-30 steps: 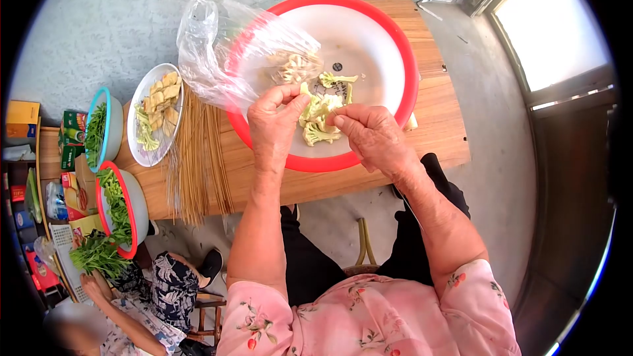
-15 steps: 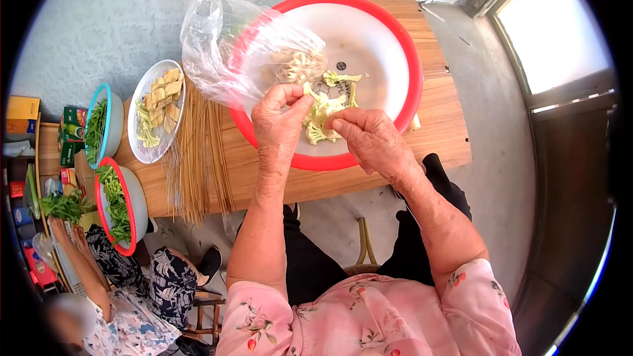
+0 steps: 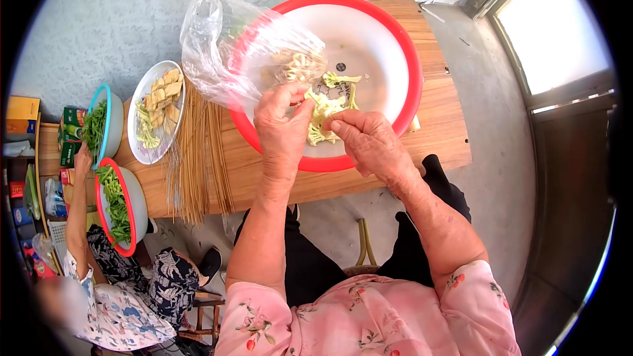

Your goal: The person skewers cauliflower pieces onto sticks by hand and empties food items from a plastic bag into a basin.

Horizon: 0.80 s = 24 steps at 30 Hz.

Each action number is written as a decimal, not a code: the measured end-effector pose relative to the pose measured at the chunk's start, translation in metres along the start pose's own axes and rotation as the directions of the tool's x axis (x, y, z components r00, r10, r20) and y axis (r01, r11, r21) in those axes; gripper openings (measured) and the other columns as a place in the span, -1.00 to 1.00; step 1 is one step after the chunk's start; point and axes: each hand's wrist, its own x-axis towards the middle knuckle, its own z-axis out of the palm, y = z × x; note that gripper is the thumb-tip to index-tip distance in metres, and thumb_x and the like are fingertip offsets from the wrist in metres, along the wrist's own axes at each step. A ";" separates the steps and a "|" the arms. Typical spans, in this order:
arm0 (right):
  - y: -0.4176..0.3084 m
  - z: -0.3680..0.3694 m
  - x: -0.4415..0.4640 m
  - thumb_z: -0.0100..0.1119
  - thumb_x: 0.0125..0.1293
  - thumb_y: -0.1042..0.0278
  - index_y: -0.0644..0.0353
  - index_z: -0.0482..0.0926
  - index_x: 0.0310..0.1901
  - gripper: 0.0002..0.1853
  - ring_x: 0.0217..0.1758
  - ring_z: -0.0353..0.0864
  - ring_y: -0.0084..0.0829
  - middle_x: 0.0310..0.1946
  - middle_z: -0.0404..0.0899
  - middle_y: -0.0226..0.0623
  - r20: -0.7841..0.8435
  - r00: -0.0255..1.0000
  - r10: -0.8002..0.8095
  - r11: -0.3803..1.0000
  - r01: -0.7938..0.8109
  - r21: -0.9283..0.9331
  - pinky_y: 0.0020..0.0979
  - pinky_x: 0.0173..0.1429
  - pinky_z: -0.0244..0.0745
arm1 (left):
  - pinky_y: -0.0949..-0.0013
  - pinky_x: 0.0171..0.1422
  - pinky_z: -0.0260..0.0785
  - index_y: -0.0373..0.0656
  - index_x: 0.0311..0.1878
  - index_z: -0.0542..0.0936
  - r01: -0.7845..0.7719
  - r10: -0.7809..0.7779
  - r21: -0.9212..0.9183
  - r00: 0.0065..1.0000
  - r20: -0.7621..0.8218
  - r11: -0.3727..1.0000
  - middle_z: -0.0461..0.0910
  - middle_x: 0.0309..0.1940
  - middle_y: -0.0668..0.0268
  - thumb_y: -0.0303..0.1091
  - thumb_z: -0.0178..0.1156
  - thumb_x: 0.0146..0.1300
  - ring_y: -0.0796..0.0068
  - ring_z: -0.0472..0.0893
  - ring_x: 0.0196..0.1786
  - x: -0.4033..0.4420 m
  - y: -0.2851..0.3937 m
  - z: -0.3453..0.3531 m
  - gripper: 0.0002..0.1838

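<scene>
Over the near side of a large white basin with a red rim (image 3: pixel 412 72), my two hands work close together. My left hand (image 3: pixel 285 122) is closed in a pinch at a pale piece of cauliflower (image 3: pixel 322 107). Beside it, my right hand (image 3: pixel 370 142) is also pinched shut; what its fingertips hold is too small to make out. More cauliflower (image 3: pixel 339 80) lies on the basin floor. A clear plastic bag (image 3: pixel 221 53) with pale pieces (image 3: pixel 300 66) inside hangs over the basin's left rim.
Thin wooden skewers (image 3: pixel 201 151) lie left of the basin. Beyond them are an oval plate (image 3: pixel 137 142) of yellowish slices and two bowls of greens, one blue-rimmed (image 3: pixel 113 132), one red-rimmed (image 3: pixel 135 204). Another person (image 3: pixel 132 310) sits at the lower left, one arm extended.
The other person's arm has moved up toward the blue-rimmed bowl, and the bunch of greens has left its earlier place. My hands have barely shifted.
</scene>
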 end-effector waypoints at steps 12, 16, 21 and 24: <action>0.005 0.006 0.001 0.03 0.37 0.30 0.28 0.58 -0.18 -0.78 -0.75 0.14 -0.73 -0.75 0.23 -0.58 0.047 0.999 0.020 0.989 -0.027 0.146 -0.53 -0.70 0.06 | 0.35 -0.07 0.33 -0.07 -0.27 0.61 -0.099 0.114 0.158 0.989 -0.088 0.982 0.60 -0.46 0.37 -0.59 0.35 -0.17 0.41 0.58 -0.30 -0.001 0.004 -0.001 -0.68; -0.004 0.010 0.001 0.01 0.38 0.30 0.28 0.57 -0.18 -0.78 -0.78 0.12 -0.72 -0.76 0.22 -0.58 -0.014 0.998 0.060 0.990 -0.057 0.130 -0.53 -0.72 0.05 | 0.34 0.00 0.30 -0.06 -0.26 0.61 -0.187 0.207 0.217 0.976 -0.073 0.958 0.62 -0.47 0.39 -0.59 0.35 -0.16 0.41 0.57 -0.29 -0.006 0.008 0.003 -0.67; 0.003 0.008 0.003 0.01 0.38 0.30 0.29 0.57 -0.19 -0.77 -0.80 0.12 -0.69 -0.77 0.23 -0.55 0.005 0.999 0.044 0.984 -0.045 0.171 -0.52 -0.73 0.05 | 0.30 0.07 0.28 -0.07 -0.20 0.59 -0.186 0.206 0.216 0.976 -0.075 0.959 0.65 -0.46 0.38 -0.60 0.33 -0.13 0.40 0.56 -0.27 -0.006 0.010 0.005 -0.64; -0.002 0.006 0.002 0.00 0.38 0.31 0.28 0.58 -0.20 -0.77 -0.81 0.13 -0.68 -0.78 0.24 -0.53 -0.013 0.998 0.069 0.985 -0.066 0.157 -0.53 -0.74 0.05 | 0.36 0.01 0.33 -0.14 -0.14 0.57 -0.225 0.242 0.274 0.970 -0.029 0.935 0.66 -0.37 0.32 -0.62 0.31 -0.07 0.43 0.58 -0.23 -0.006 0.009 0.003 -0.65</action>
